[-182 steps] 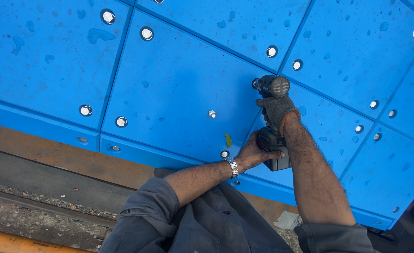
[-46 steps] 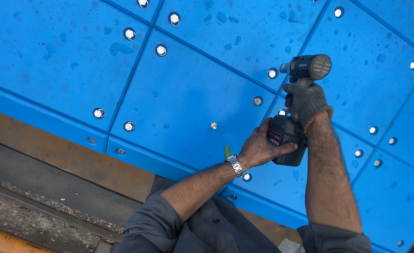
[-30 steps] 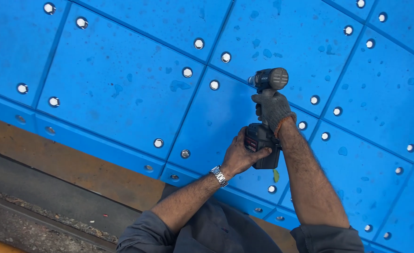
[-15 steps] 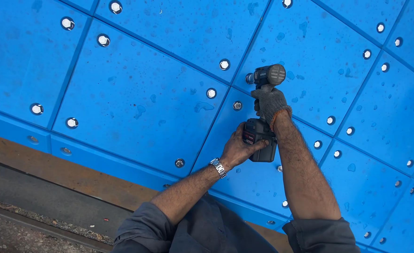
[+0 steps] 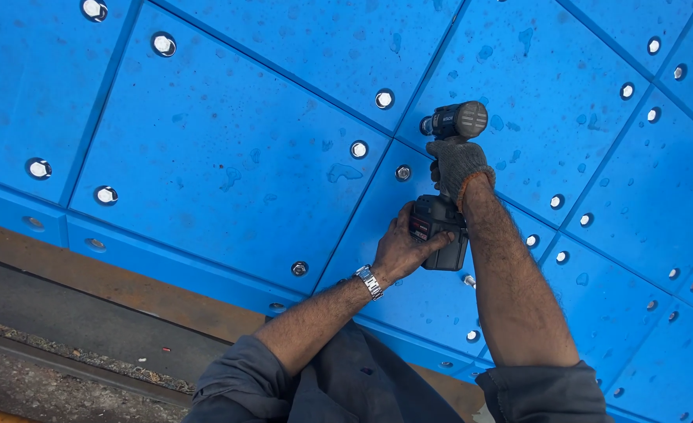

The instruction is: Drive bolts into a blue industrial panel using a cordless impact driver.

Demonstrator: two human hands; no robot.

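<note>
Both hands grip the cordless driver [image 5: 448, 188]: gloved right hand [image 5: 457, 163] wraps its handle, left hand [image 5: 403, 249] cups the battery; its nose points left at the blue panel [image 5: 229, 157], bit hidden.

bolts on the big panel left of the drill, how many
4 bolts, one near each corner of the panel left of the drill: top left, top right, bottom left, bottom right. None seem hidden.

The cordless driver's [image 5: 448, 157] handle hides under the gloved right hand [image 5: 457, 163]; its bit tip against the blue panels [image 5: 229, 157] can't be made out.
</note>
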